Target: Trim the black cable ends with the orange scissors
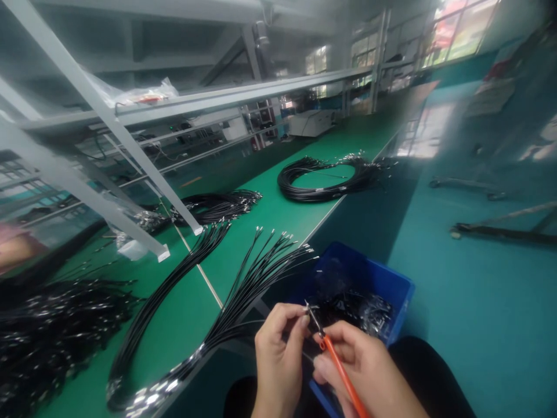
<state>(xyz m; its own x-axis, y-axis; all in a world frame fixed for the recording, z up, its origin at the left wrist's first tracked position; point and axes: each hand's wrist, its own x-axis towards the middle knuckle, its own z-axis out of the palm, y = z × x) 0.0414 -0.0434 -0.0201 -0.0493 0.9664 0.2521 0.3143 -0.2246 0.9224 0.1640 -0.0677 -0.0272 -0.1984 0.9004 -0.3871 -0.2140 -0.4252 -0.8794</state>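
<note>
My left hand [281, 354] is closed, thumb and forefinger pinching a small end piece near the blades of a tool. A thin black cable [250, 323] runs toward that hand; whether the pinched piece is its tip is too small to tell. My right hand [354, 363] is wrapped round orange-handled snips [342, 371], their thin metal tips pointing up at my left fingertips. Just beyond my hands stands a blue bin [402, 302] holding dark, shiny small parts. Left of my hands, a looped bundle of black cables [150, 316] with silvery ends lies on the green table [243, 249].
A coiled cable bundle [313, 191] lies farther along the table, another bundle [213, 206] behind the white shelf post [143, 174]. A dark cable heap [56, 337] fills the near left. Another person's arm [17, 249] shows at the left edge. Wheeled stand legs [505, 232] are at right.
</note>
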